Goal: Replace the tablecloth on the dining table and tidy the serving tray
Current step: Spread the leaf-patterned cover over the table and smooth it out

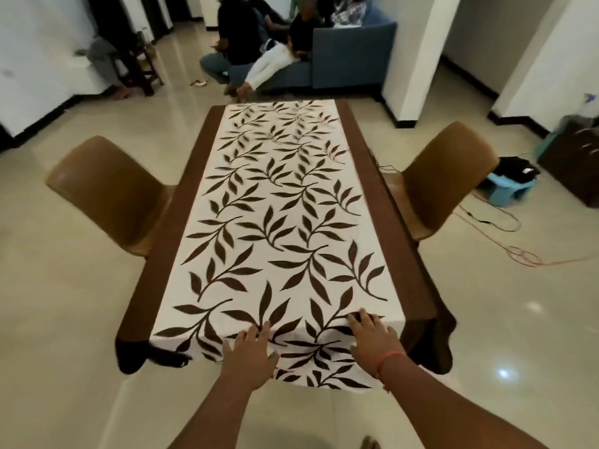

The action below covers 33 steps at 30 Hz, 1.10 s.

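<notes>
Both hands, left (249, 350) and right (372, 338), lie flat with fingers spread on the leaf-print tablecloth (278, 205), which covers the surface mid-frame. The step looks like smoothing; next probably squaring its near overhang. No serving tray shows.

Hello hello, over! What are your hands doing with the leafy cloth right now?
Left hand and right hand flat, open, pressing the near edge. Leaf-print tablecloth spread over the dining table, brown cloth beneath. No serving tray in view. Nothing in the way.
</notes>
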{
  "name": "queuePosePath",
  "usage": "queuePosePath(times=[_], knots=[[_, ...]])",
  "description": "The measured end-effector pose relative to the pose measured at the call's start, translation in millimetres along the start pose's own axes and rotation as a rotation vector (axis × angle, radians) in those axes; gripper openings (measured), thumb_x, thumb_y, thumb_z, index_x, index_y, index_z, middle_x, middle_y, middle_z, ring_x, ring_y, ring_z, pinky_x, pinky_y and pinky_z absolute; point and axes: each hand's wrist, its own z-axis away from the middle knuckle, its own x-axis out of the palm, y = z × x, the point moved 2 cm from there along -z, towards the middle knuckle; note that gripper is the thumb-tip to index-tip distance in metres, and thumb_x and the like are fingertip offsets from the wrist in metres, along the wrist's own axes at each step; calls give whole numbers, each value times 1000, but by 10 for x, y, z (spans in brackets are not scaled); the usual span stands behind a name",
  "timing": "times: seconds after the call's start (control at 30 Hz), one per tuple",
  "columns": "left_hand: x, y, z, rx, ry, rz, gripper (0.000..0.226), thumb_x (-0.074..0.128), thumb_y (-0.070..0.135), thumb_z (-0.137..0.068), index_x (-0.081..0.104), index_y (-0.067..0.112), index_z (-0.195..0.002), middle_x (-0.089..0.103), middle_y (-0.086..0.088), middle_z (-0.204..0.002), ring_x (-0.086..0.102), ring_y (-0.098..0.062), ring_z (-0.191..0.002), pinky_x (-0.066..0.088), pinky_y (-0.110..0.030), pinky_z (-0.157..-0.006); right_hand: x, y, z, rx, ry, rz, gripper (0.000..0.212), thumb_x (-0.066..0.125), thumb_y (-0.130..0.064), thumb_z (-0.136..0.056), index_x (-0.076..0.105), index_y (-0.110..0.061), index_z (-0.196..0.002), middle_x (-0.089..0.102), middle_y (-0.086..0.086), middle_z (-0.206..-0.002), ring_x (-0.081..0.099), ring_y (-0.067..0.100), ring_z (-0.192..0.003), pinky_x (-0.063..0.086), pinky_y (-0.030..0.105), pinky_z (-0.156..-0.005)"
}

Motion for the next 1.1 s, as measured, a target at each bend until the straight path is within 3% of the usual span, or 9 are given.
queuePosePath(times=[0.17, 0.33, 0.6, 0.9, 1.1], knots=[[-243, 266, -16, 95, 78, -54, 81, 23, 72, -92, -7, 34, -156, 4, -1, -166, 9, -27, -151, 10, -60, -118, -266, 93, 110, 36, 3, -3, 71, 40, -37, -101, 0, -26, -159, -8, 4, -167, 0, 31, -153, 11, 54, -120], [-504, 672, -142, 124, 90, -35, 80, 20, 73, -92, -7, 35, -156, -2, -2, -166, 4, -26, -152, 7, -60, -118, -495, 395, 59, 48, 46, -36, 70, 40, -46, -99, 6, -26, -158, -5, 5, -167, 3, 32, -152, 11, 57, -120], [-486, 1323, -548, 91, 85, -21, 78, 23, 70, -94, -1, 33, -157, 1, -3, -166, 7, -28, -151, 9, -59, -118, -640, 1243, -427, 55, 28, -37, 69, 41, -43, -100, 8, -24, -158, 0, 6, -167, 9, 34, -152, 14, 56, -120], [-179, 2825, -1111, -116, 34, 4, 75, 30, 67, -93, 11, 32, -157, 9, -5, -165, 12, -29, -150, 22, -56, -117, -815, 2411, -1357, -303, -45, 86, 66, 41, -42, -102, 9, -27, -158, -1, 3, -167, 4, 32, -153, 12, 55, -121], [-19, 3418, -868, -269, -47, 79, 69, 32, 63, -95, 15, 35, -155, 5, -2, -165, 10, -27, -151, 22, -54, -118, -1039, 2642, -1536, -536, -62, 192, 61, 45, -33, -101, 20, -22, -156, 7, 10, -166, 8, 35, -152, 16, 55, -120]])
